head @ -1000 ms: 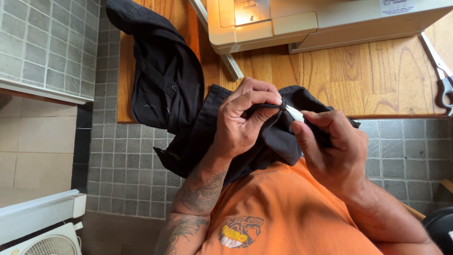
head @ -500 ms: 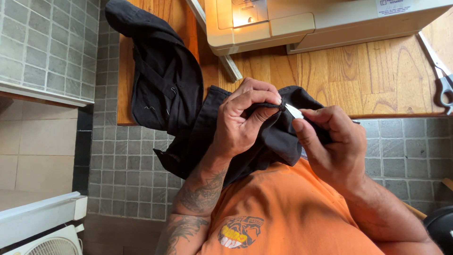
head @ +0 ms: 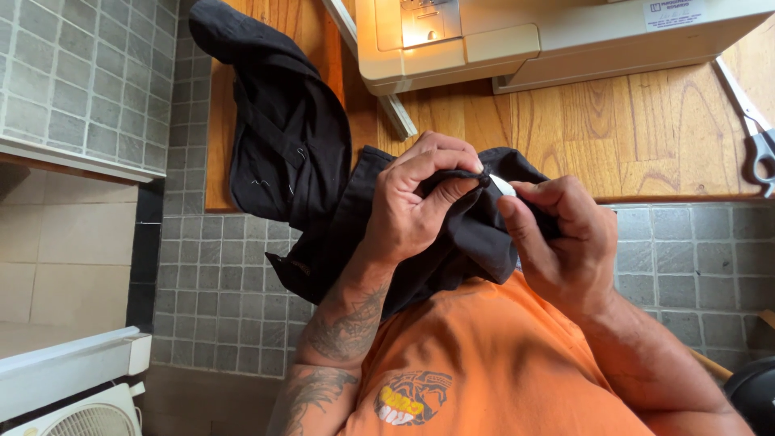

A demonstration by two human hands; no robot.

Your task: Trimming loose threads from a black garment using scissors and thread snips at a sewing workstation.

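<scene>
- Head view, looking down over an orange shirt point(head: 476, 363); landmark for all positions is the black garment point(head: 323, 186).
- Far left of the garment: grey tiled wall point(head: 73, 81), with a white fan housing point(head: 73, 404) below it, well apart from the cloth.
- Garment drapes off the wooden counter point(head: 630, 137); its upper bulk lies on the counter edge, its lower end is bunched up between both hands.
- Left hand point(head: 420, 202): fingers closed, pinching a fold of the garment at its raised edge, thumb under, fingertips on top.
- Small white tool point(head: 502, 186), looks like a seam ripper or chalk, can't tell which; it sits right at the pinched fold, tip touching the cloth.
- Right hand point(head: 557, 234): fingers clamped together on that white tool, just right of the fold.
- Key relation: the pinched fold lies directly left of the right hand; the tool's long axis runs roughly left-right into the fold; both hands nearly touch there, with the left one holding the cloth itself.
- Above the garment: cream sewing machine point(head: 525, 40) on the counter, with a ruler point(head: 379, 73) at its left side.
- Far right of the garment: scissors point(head: 755, 133) lying at the counter edge, well apart from either hand.
</scene>
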